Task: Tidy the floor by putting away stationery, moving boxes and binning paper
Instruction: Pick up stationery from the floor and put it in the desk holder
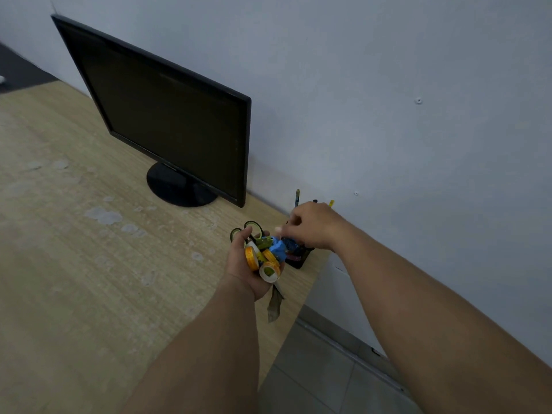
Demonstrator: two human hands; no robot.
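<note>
My left hand cradles a pile of small tape rolls, yellow, orange and green, with a blue piece among them, over the right end of the desk. A grey strip hangs down from under the pile. My right hand hovers over a black pen holder at the desk's right corner, fingers pinched together; what they pinch is too small to tell. Several pens stick up from the holder behind my right hand.
A black monitor on a round stand sits on the wooden desk against the grey wall. The desk's right edge drops to a tiled floor with a skirting strip along the wall.
</note>
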